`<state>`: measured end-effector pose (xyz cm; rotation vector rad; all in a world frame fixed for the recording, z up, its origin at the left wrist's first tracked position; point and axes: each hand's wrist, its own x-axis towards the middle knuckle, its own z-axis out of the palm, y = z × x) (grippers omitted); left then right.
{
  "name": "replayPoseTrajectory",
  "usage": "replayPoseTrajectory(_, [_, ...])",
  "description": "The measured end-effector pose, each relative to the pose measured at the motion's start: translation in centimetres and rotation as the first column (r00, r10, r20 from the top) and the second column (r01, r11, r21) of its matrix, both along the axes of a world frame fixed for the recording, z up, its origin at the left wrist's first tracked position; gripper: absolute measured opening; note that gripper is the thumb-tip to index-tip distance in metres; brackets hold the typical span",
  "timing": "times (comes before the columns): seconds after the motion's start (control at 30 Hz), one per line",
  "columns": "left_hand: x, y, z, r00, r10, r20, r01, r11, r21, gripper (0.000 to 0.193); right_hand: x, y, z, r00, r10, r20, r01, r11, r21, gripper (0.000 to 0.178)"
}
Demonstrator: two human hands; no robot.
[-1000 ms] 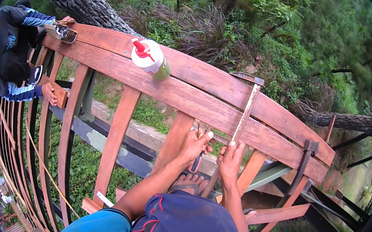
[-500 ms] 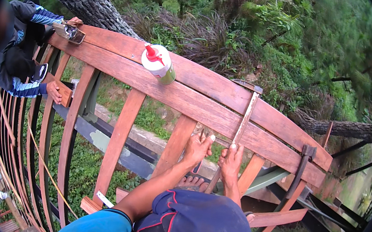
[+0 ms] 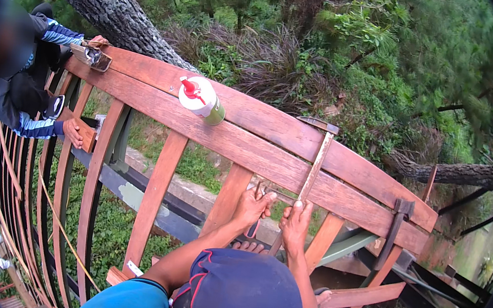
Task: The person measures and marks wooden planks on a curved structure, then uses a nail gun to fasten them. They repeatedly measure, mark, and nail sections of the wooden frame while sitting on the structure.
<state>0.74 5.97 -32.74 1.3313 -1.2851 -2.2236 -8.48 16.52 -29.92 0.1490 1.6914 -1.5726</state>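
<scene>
A rusty bar clamp [image 3: 315, 169] spans two reddish-brown curved planks [image 3: 243, 135], its upper jaw over the far plank's edge. My right hand [image 3: 295, 223] is wrapped round the lower part of the clamp's bar, just below the near plank. Beside it, my left hand [image 3: 251, 209] is closed on a thin tool with a dark handle [image 3: 253, 228]; its exact kind is hard to make out. The fingertips of that hand are near a thin rod by the clamp. A white and green squeeze bottle [image 3: 203, 101] with a red cap stands on the planks.
At the left, another person's hand [image 3: 73, 132] holds a short wood block near the slats. A second dark clamp [image 3: 395, 230] grips the planks' right end. Upright wooden slats [image 3: 156, 198] run below, with gaps over greenery. A tree trunk [image 3: 114, 2] leans behind.
The view has shifted slightly, so the planks and bottle appear lower. My left fingers have drawn in, the thumb no longer pointing up. My right hand keeps its grip on the bar.
</scene>
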Motion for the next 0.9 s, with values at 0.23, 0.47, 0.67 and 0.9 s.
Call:
replayPoseTrajectory(0.23, [0.3, -0.9, 0.7, 0.999, -0.001, -0.046, 0.01, 0.978, 0.206, 0.041, -0.1, 0.2, 0.4, 0.999, 0.007, 0.034, -0.009, 0.999, 0.044, 0.03])
replayPoseTrajectory(0.47, [0.6, -1.3, 0.3, 0.995, -0.064, -0.081, 0.087, 0.937, 0.339, 0.038, -0.9, 0.0, 0.6, 1.0, 0.009, 0.014, -0.01, 0.997, 0.079, 0.035])
replayPoseTrajectory(0.67, [1.2, -1.4, -1.2, 0.98, 0.021, -0.2, 0.093, 0.835, 0.542, 0.029, -1.0, 0.0, 0.1, 1.0, 0.025, -0.006, -0.024, 0.995, 0.1, 0.035])
replayPoseTrajectory(0.9, [2.2, 1.9, -0.1, 0.995, -0.058, 0.075, 0.07, 0.984, -0.166, 0.035, -1.5, 0.3, 0.1, 0.999, 0.048, 0.001, -0.048, 0.996, 0.074, 0.035])
